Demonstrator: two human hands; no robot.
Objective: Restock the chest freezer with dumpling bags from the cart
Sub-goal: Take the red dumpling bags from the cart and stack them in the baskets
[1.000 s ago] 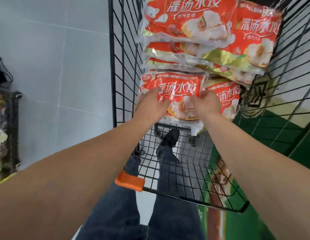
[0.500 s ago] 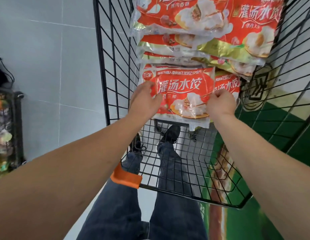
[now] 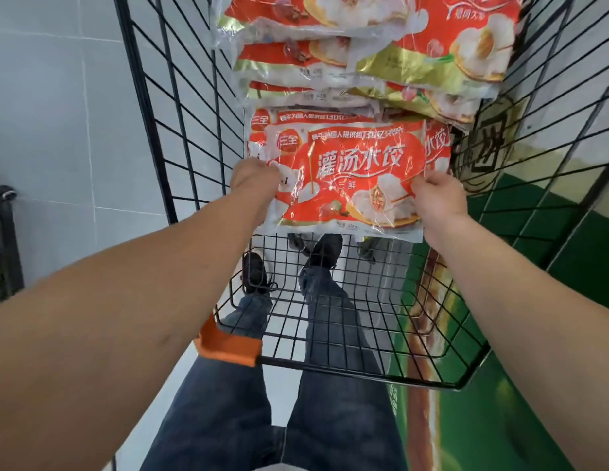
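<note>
Two hands, left hand [image 3: 254, 180] and right hand [image 3: 439, 195], pinching glossy crinkled dumpling bag [image 3: 350, 178], black wire cart [image 3: 330, 321]

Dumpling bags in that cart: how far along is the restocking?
Done: cannot tell; the freezer is out of view. In hand: the left hand and right hand grip one red dumpling bag by its sides, over the wire cart. Left: the stacked bags behind it are yet to be moved.
</note>
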